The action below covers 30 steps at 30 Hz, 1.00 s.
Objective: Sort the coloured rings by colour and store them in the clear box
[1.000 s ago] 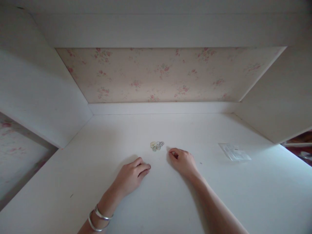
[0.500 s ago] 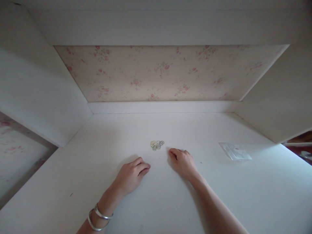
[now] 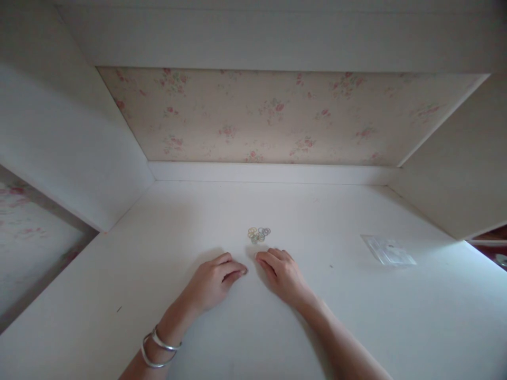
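— Where are the rings (image 3: 258,234)?
— On the white desk (image 3: 396,316), just beyond both hands; the small cluster runs left to right.
— The hands?
— Left hand (image 3: 212,282) and right hand (image 3: 282,273) rest loosely curled, holding nothing; fingertips nearly meet.

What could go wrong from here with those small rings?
The small rings lie loose in a tight, overlapping cluster just beyond the right hand; a careless sweep might scatter them across the white desk. They look thin and flat, so fingers may pinch several at once or slip.
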{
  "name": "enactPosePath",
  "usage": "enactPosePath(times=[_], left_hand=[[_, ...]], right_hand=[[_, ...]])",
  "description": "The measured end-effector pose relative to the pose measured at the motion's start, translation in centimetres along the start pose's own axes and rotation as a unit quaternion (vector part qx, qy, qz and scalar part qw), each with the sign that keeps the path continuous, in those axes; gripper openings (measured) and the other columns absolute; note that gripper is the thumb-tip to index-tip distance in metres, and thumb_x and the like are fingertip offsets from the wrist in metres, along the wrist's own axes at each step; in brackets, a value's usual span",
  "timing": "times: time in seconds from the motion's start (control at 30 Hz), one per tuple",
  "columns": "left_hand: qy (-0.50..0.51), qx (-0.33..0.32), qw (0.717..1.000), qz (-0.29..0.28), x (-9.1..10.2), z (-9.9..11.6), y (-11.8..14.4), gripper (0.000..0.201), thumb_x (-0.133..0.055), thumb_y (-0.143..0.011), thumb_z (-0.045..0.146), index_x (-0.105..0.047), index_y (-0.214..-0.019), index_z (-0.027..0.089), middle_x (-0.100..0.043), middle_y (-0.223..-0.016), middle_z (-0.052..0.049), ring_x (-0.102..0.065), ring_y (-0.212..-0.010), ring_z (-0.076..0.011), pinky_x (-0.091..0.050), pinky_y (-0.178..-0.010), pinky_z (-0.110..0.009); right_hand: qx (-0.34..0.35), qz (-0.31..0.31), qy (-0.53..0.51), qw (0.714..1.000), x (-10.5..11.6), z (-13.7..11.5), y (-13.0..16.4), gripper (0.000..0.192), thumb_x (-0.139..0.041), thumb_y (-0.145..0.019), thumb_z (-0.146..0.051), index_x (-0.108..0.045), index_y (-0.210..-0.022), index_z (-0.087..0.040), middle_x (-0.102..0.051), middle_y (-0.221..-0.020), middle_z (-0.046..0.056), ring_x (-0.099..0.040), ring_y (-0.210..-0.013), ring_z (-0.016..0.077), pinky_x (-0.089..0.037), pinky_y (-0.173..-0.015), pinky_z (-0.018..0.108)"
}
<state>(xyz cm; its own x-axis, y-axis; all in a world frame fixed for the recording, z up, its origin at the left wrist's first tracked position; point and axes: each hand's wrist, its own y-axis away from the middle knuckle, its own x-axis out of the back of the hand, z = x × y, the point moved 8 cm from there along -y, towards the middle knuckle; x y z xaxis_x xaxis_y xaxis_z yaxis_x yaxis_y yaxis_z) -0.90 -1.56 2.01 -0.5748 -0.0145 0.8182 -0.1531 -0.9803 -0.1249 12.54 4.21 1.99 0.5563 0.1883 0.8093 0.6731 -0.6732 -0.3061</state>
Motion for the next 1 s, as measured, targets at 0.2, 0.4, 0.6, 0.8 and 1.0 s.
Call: enactPosePath(times=[0.2, 0.4, 0.6, 0.8, 1.0], left_hand=[[-0.012, 0.071, 0.996, 0.05, 1.3, -1.8, 0.0, 0.021, -0.044, -0.092, 0.026, -0.064, -0.086, 0.023, -0.061, -0.084, 0.0, -0.056, -0.076, -0.0118, -0.042, -0.07, -0.022], [-0.025, 0.088, 0.995, 0.031, 0.7, -2.2, -0.2, 0.02, -0.044, -0.091, 0.027, -0.063, -0.087, 0.025, -0.061, -0.085, 0.001, -0.056, -0.075, -0.0118, -0.041, -0.068, -0.021], [-0.033, 0.09, 0.995, 0.028, 0.6, -2.2, -0.3, 0.021, -0.043, -0.091, 0.028, -0.063, -0.086, 0.025, -0.062, -0.084, 0.001, -0.056, -0.076, -0.0122, -0.04, -0.068, -0.022], [-0.039, 0.087, 0.995, 0.033, 0.5, -2.4, -0.2, 0.021, -0.043, -0.09, 0.027, -0.063, -0.087, 0.025, -0.065, -0.089, 0.002, -0.058, -0.084, -0.0133, -0.04, -0.075, -0.022], [-0.063, 0.112, 0.991, 0.03, 0.5, -2.9, -0.3, 0.02, -0.044, -0.089, 0.03, -0.064, -0.088, 0.027, -0.067, -0.088, 0.004, -0.06, -0.078, -0.0127, -0.039, -0.067, -0.022]], right_hand=[[0.064, -0.051, -0.041, 0.996, -1.4, -3.0, 0.2, 0.021, -0.039, -0.094, -0.022, -0.061, -0.096, -0.023, -0.061, -0.08, 0.001, -0.052, -0.077, 0.0137, -0.034, -0.074, 0.026], [0.084, -0.073, 0.002, 0.994, -2.2, -3.1, 0.2, 0.02, -0.042, -0.093, -0.022, -0.061, -0.097, -0.025, -0.059, -0.078, 0.001, -0.051, -0.075, 0.014, -0.032, -0.072, 0.026], [0.09, -0.066, -0.004, 0.994, -2.0, -3.1, 0.4, 0.02, -0.044, -0.093, -0.024, -0.063, -0.099, -0.028, -0.061, -0.078, 0.0, -0.052, -0.075, 0.0138, -0.033, -0.072, 0.026], [0.028, -0.015, -0.025, 0.999, -0.5, -1.3, 0.2, 0.024, -0.04, -0.094, -0.027, -0.063, -0.091, -0.024, -0.062, -0.075, 0.001, -0.054, -0.075, 0.0144, -0.035, -0.073, 0.027], [-0.089, 0.06, -0.041, 0.993, 0.4, 2.2, 0.0, 0.022, -0.043, -0.091, -0.03, -0.065, -0.089, -0.023, -0.066, -0.083, 0.002, -0.056, -0.079, 0.0155, -0.038, -0.073, 0.026]])
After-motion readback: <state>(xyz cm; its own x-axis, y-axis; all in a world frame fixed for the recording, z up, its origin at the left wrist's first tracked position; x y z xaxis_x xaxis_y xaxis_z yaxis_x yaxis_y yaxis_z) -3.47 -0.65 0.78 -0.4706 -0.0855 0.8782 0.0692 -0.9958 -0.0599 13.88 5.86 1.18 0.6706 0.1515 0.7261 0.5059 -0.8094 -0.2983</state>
